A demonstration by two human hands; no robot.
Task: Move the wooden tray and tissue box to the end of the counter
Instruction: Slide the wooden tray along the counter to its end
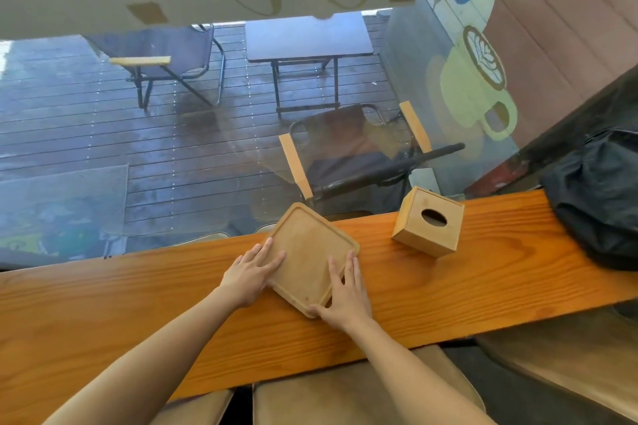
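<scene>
While both hands lie spread flat on the tray (310, 254), left hand (250, 274) at its left edge and right hand (343, 297) at its near corner, the box (428, 221) stands right of the tray, apart. Moving the tray seems underway; next, slide it right along the counter (483, 286).

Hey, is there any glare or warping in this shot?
Head view: wide-angle bending bows the counter; the window glass carries faint reflections; the wooden tray and tissue box stay sharp, evenly lit; forearms at the bottom edge look stretched.
</scene>
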